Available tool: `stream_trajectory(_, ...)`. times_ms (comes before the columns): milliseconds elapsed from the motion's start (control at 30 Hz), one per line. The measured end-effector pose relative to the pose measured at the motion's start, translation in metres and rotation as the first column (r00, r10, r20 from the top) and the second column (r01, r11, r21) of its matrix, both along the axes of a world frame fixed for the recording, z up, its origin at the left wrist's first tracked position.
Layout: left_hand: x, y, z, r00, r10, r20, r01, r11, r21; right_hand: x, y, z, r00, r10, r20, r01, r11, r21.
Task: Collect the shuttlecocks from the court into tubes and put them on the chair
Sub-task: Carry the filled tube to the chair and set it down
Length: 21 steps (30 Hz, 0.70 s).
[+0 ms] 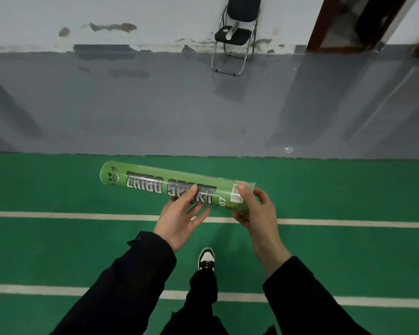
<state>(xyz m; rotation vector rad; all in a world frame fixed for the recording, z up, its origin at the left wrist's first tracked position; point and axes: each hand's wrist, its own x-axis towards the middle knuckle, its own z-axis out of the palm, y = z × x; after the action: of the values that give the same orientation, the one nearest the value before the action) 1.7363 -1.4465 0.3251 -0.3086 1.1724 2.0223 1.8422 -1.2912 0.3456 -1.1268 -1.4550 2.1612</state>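
Note:
A green shuttlecock tube (153, 181) with silver lettering lies almost level in front of me, over the green court. My right hand (253, 209) grips its right end, thumb on top by the barcode. My left hand (179, 218) touches the tube's middle from below with spread, fairly straight fingers. A black folding chair (235, 35) stands by the far wall, and a pale tube (231, 31) lies on its seat. No loose shuttlecock shows on the court.
Grey floor (155, 105) separates the green court (58, 189) from the stained wall. White court lines (82, 216) cross below my hands. A dark doorway (363, 20) opens at the far right. My shoe (206, 258) steps forward on the court.

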Motion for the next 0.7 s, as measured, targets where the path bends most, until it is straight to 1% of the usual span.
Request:
stream_trajectory(100,-0.090,0.062,0.000,0.999,-0.034,0.038,0.034,0.999,-0.002,-0.082,0.057,0.003,0.999,-0.042,0.019,0.042,0.999,-0.018)
stream_trajectory(300,-0.244,0.203,0.024,0.996,-0.072,0.050,0.072,0.997,0.002,-0.229,0.184,0.021,0.993,-0.118,0.013,0.119,0.993,-0.024)
stream_trajectory(400,-0.311,0.278,0.029,0.987,-0.162,-0.018,0.161,0.986,-0.028,-0.297,0.254,0.014,0.989,-0.146,0.000,0.146,0.989,-0.037)
stream_trajectory(467,-0.357,0.328,0.024,0.979,-0.201,-0.045,0.200,0.979,-0.037,-0.342,0.303,0.009,0.989,-0.145,-0.007,0.144,0.989,-0.045)
stream_trajectory(533,-0.408,0.380,0.016,0.977,-0.206,-0.054,0.204,0.978,-0.038,-0.390,0.355,0.001,0.990,-0.138,-0.018,0.137,0.990,-0.043)
stream_trajectory(700,-0.534,0.496,0.016,0.989,-0.141,-0.038,0.139,0.989,-0.050,-0.521,0.482,0.004,0.998,-0.063,0.004,0.064,0.997,-0.052)
